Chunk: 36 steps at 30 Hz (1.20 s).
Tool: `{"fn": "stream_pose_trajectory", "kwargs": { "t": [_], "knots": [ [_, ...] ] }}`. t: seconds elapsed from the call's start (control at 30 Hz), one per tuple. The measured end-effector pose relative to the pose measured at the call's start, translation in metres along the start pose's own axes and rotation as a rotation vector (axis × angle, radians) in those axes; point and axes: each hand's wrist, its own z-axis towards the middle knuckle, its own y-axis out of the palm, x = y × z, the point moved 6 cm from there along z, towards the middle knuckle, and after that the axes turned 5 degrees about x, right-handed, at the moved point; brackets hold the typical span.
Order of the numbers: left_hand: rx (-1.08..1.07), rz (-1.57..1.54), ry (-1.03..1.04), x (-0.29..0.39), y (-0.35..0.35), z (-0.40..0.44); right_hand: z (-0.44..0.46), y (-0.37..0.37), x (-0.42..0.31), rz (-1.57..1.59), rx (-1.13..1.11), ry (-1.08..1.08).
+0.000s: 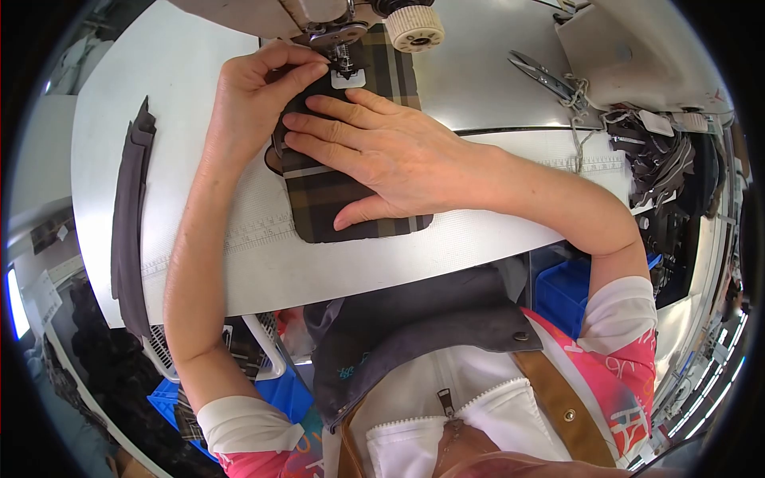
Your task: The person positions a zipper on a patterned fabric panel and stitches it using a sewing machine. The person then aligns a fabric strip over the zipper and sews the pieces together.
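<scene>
A dark plaid fabric piece (351, 211) with rounded corners lies under the needle and presser foot (344, 64) of a sewing machine (319, 14). My right hand (390, 147) rests flat on the fabric with its fingers spread, just in front of the foot. At the fabric's left edge, my left hand (259, 95) has thumb and index finger pinched together close beside the foot. Whatever is between those fingertips is too small to make out. A dark narrow loop (273, 159) sticks out at the fabric's left side.
Dark fabric strips (131, 215) lie along the table's left edge. Thread snips (550, 80) with a cord are at the right, near a bundle of dark strips (653, 159). Printed ruler tape (259, 229) crosses the white table (183, 64). Blue bins (562, 295) stand below.
</scene>
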Motion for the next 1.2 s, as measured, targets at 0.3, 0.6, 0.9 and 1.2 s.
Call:
{"fn": "stream_pose_trajectory", "kwargs": {
  "t": [0.3, 0.6, 0.9, 1.2],
  "knots": [
    [-0.036, 0.029, 0.064, 0.0, 0.002, 0.0, 0.0, -0.001, 0.0, 0.019, 0.002, 0.007],
    [0.027, 0.351, 0.485, 0.019, 0.006, -0.011, -0.009, -0.017, 0.009, 0.133, 0.243, 0.021],
    [0.042, 0.49, 0.608, 0.026, 0.011, -0.019, -0.007, -0.032, 0.061, -0.061, 0.339, 0.213],
    [-0.001, 0.511, 0.606, 0.023, 0.008, -0.019, -0.006, -0.034, 0.043, -0.29, 0.256, 0.105]
  ]
}}
